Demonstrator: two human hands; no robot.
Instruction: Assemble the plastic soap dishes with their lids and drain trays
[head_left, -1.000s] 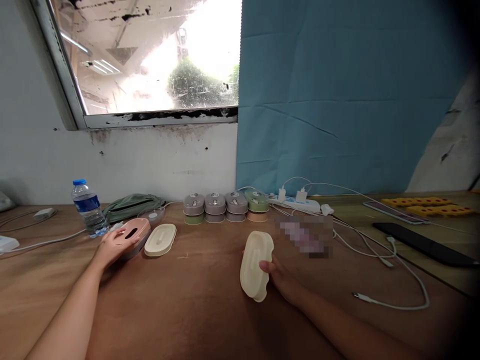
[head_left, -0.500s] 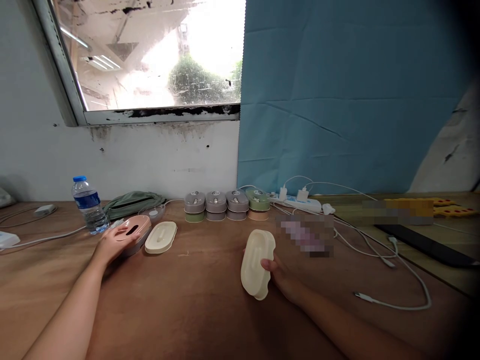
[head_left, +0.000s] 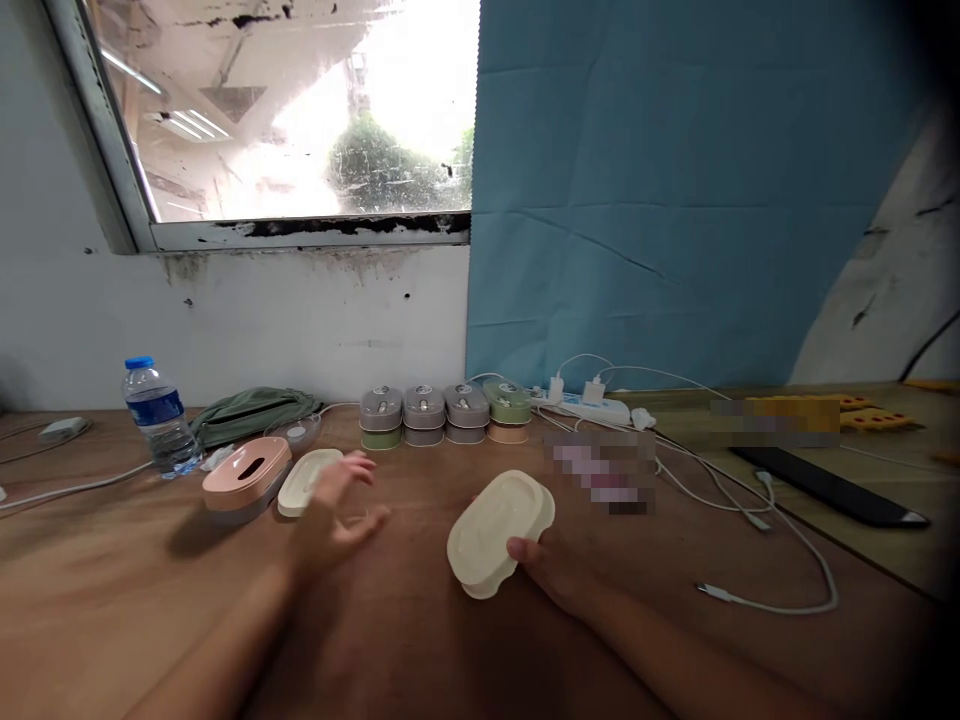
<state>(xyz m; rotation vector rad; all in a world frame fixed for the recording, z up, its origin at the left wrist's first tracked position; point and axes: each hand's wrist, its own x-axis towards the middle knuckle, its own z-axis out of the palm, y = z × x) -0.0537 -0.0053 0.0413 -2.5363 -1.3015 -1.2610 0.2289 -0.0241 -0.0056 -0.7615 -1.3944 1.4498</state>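
Cream lid (head_left: 499, 532) gripped by right hand (head_left: 551, 570); left hand (head_left: 334, 515), fingers spread, empty, at nine o'clock. Keep the lid level.

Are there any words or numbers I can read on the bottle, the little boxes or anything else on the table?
No text here can be read.
Water bottle: it has a blue label, but the print is too small and blurred.
Stacked small boxes by the wall: they show only small marks on their lids, no legible letters.
Cream box in the right hand: plain.
Pink box: plain.
Two patches on the table are pixelated.
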